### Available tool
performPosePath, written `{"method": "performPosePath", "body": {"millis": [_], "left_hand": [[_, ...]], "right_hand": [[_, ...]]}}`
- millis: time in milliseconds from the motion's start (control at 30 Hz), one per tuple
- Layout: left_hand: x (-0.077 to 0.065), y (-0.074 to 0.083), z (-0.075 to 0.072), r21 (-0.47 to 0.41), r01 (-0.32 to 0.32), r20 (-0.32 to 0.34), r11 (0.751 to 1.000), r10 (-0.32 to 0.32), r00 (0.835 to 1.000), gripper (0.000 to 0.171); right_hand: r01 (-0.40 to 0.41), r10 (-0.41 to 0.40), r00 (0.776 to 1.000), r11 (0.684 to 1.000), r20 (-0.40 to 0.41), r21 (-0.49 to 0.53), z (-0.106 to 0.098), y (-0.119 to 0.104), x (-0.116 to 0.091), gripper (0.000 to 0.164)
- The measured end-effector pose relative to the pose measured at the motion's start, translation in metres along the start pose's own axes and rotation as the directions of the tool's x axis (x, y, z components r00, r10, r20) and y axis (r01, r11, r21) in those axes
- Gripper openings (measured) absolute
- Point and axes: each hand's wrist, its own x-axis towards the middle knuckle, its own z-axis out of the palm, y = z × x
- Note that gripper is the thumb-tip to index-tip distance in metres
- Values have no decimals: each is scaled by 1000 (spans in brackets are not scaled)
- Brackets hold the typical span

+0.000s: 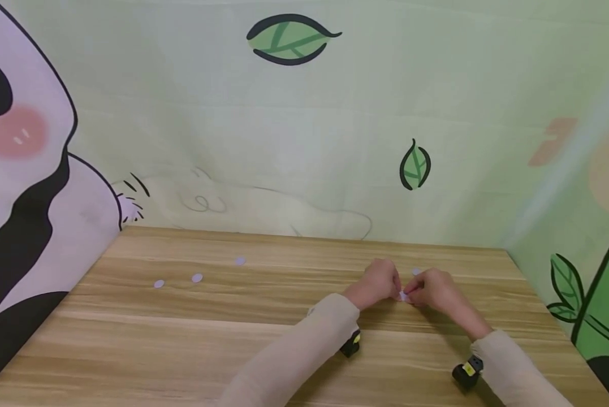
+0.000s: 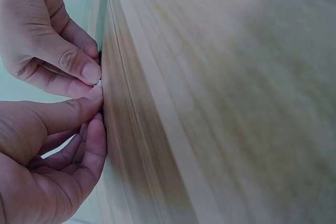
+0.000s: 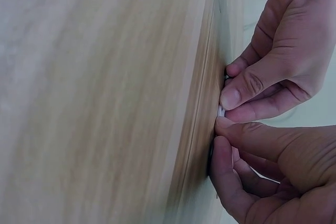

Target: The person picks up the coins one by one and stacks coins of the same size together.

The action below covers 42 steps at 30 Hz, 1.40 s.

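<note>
Both hands meet low over the wooden table (image 1: 192, 350), right of its middle. Between their fingertips is a small pale disc (image 1: 403, 295), mostly covered by fingers. My left hand (image 1: 380, 281) pinches its left side with thumb and forefinger, and my right hand (image 1: 435, 290) pinches the opposite side. Seen from the left wrist, a thin white edge of the disc (image 2: 99, 83) shows between the thumbs, right at the tabletop. The right wrist view has the same white sliver of the disc (image 3: 221, 112) between the two thumb tips.
Just behind the right hand lies another pale disc (image 1: 416, 271). Three more lie at the table's left: one disc (image 1: 159, 284), a second disc (image 1: 197, 278) and a third disc (image 1: 240, 260) farther back. A printed cloth backdrop (image 1: 304, 141) stands along the table's far edge.
</note>
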Motion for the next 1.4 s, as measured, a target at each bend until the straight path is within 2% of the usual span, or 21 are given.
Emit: {"method": "performPosePath", "body": {"millis": [233,400,633,800,1033,1267,1400], "left_hand": [[0,-4,-2,12,-15,2,1000,15,1000,12],[-2,-8,-6,5,-17,3,1000,17,1000,11],[-3,-18,-11,-21,-66,-2,998,66,998,11],[-8,-22,-17,-7,-62,-6,998,62,998,10],[-10,-29,-20,-46,-36,4,998,36,999,10],[-12,-36,-24,-35,-60,7,998,60,998,10],[-14,-39,-27,-32,-51,14,998,52,999,10]], "right_hand": [[-1,1,1000,1000,9,-10,0,-5,2,7],[-5,4,1000,1000,19,22,3,-10,4,6],[-12,12,1000,1000,20,3,8,-16,9,4],[-4,4,1000,1000,18,-2,12,-20,13,4],[-20,19,1000,1000,24,23,16,-28,14,5],[-56,53,997,996,54,65,18,-35,16,5],[-36,33,998,999,54,40,21,-37,19,4]]}}
